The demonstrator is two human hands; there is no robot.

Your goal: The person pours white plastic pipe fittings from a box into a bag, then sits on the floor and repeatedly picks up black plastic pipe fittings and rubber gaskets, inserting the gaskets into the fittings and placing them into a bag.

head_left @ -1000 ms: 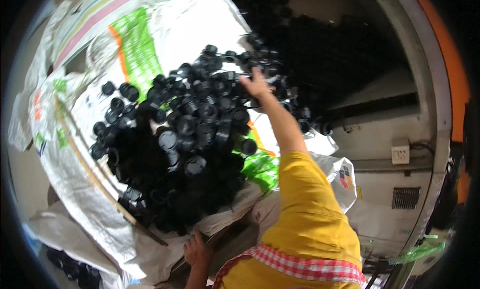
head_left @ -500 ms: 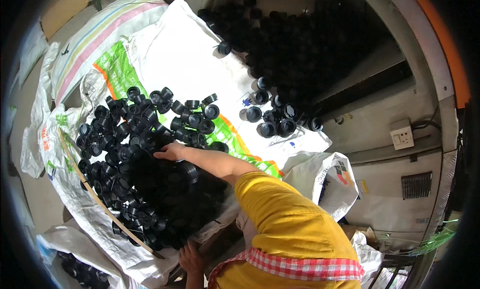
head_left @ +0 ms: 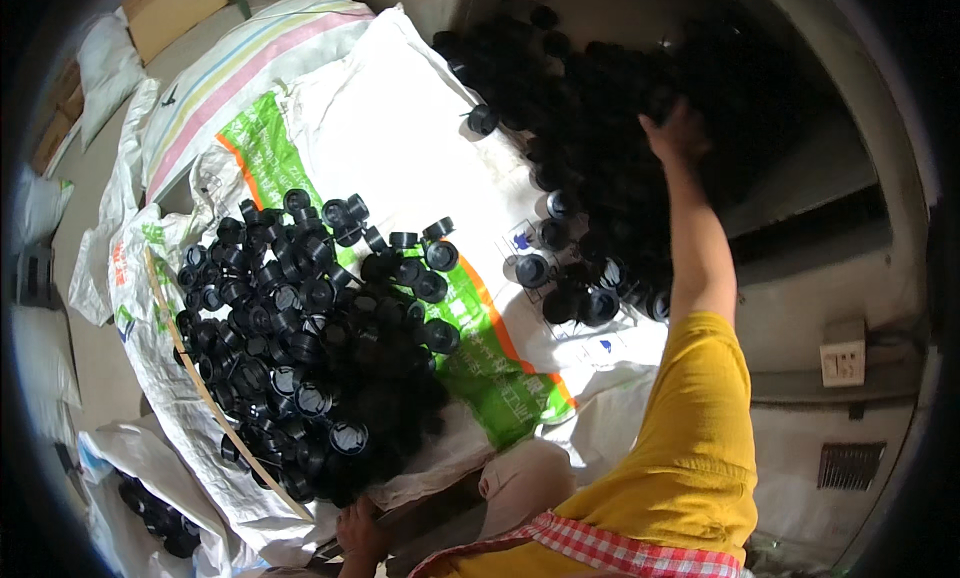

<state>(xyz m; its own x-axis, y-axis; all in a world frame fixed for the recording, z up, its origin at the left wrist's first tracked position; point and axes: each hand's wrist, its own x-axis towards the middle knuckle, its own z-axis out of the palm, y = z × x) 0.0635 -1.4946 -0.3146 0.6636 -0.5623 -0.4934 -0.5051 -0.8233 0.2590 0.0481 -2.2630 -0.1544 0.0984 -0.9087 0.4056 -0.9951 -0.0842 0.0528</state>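
My right hand (head_left: 680, 133) reaches into a shaded heap of black plastic caps (head_left: 590, 88) at the far right. Its thumb stands out from the fingers, whose tips blend into the dark caps, and I see nothing gripped. Low in the middle, my left hand (head_left: 360, 531) is at the front edge of the white woven sack (head_left: 440, 458), just below the near pile of black caps (head_left: 290, 328). Its fingers are partly in shadow, so whether they grip anything is unclear. Several caps in the near pile catch bright light.
A thin wooden strip (head_left: 205, 393) curves along the near pile's left side. A striped sack (head_left: 215, 78) lies at the far left. An open white bag (head_left: 215, 498) with black caps inside is at lower left. A wall socket (head_left: 843, 363) is at the right.
My right hand has left the near pile and moved up and right to the far heap. My left hand stays by the sack's front edge. The view has shifted.
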